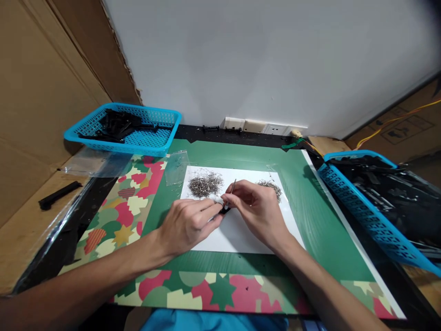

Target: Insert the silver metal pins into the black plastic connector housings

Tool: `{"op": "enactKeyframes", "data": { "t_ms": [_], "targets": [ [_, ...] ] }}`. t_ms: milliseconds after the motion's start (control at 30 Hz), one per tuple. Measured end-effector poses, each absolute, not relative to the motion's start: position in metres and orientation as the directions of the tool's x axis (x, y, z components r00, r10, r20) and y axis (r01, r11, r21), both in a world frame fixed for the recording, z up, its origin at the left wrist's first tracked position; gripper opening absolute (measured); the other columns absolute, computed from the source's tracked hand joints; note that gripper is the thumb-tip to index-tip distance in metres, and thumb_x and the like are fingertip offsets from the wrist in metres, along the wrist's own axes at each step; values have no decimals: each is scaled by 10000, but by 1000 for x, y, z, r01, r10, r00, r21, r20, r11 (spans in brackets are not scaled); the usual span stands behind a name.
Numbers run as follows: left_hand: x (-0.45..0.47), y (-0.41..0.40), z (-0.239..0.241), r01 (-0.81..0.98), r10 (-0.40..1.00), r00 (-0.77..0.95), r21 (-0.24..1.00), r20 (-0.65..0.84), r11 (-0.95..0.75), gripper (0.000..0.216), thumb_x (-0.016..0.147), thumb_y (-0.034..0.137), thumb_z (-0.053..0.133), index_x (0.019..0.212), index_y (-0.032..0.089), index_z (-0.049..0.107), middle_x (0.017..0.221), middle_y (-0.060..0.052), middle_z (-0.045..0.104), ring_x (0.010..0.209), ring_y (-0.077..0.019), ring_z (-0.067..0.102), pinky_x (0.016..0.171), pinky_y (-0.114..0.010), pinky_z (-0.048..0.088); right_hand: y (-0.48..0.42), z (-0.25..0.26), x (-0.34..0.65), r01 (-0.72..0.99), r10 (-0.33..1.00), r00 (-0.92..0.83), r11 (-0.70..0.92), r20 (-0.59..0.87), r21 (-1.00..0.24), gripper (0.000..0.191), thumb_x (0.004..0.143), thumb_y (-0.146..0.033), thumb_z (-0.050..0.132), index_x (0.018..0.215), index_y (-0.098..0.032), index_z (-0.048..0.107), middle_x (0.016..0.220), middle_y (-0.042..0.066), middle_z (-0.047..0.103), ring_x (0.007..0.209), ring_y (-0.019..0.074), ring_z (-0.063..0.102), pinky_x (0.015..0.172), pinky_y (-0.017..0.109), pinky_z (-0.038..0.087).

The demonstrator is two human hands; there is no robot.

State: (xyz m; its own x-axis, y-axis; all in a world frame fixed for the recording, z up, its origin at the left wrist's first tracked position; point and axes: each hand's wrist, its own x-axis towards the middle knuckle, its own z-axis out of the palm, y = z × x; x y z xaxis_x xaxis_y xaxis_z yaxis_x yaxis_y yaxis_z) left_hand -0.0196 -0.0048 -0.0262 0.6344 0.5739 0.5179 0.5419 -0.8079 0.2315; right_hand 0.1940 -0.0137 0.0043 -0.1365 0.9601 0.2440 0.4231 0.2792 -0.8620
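My left hand (pixel 189 223) is closed in a pinch on a small black part (pixel 225 210), most of which my fingers hide. Close against it, my right hand (pixel 262 212) grips a thin metal pin (pixel 233 185) between thumb and forefinger, its tip pointing up. The two hands meet over a white sheet (pixel 220 238). On that sheet, beyond my left fingers, lies a heap of tiny metal pins (pixel 206 185). A second metal heap (pixel 270 186) is partly covered by my right hand.
A blue basket (pixel 161 149) with black parts stands at the back left, another blue basket (pixel 372 225), full of black pieces, at the right. A clear plastic bag (pixel 176 168) lies beside the sheet. One black part (pixel 60 195) rests on cardboard. Sockets (pixel 263 126) line the wall.
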Motion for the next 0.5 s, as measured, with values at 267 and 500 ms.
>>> {"op": "enactKeyframes", "data": {
  "t_ms": [267, 500],
  "targets": [
    [-18, -6, -26, 538, 553, 629, 208, 546, -817, 159, 970, 182, 696, 1111, 152, 763, 948, -27, 825, 690, -187, 768, 580, -311, 542, -17, 7, 192, 563, 916, -206, 400, 345, -724, 202, 1010, -220, 655, 815, -194, 703, 668, -27, 664, 546, 80, 519, 570, 234, 452],
    [-20, -4, -27, 504, 574, 618, 291, 537, -813, 143, 993, 178, 659, 1069, 135, 772, 996, -63, 832, 766, -191, 797, 673, -298, 616, -23, 0, 187, 557, 871, -206, 480, 447, -677, 250, 1019, -191, 629, 780, -188, 701, 692, -16, 699, 579, 91, 606, 589, 237, 484]
  ]
}}
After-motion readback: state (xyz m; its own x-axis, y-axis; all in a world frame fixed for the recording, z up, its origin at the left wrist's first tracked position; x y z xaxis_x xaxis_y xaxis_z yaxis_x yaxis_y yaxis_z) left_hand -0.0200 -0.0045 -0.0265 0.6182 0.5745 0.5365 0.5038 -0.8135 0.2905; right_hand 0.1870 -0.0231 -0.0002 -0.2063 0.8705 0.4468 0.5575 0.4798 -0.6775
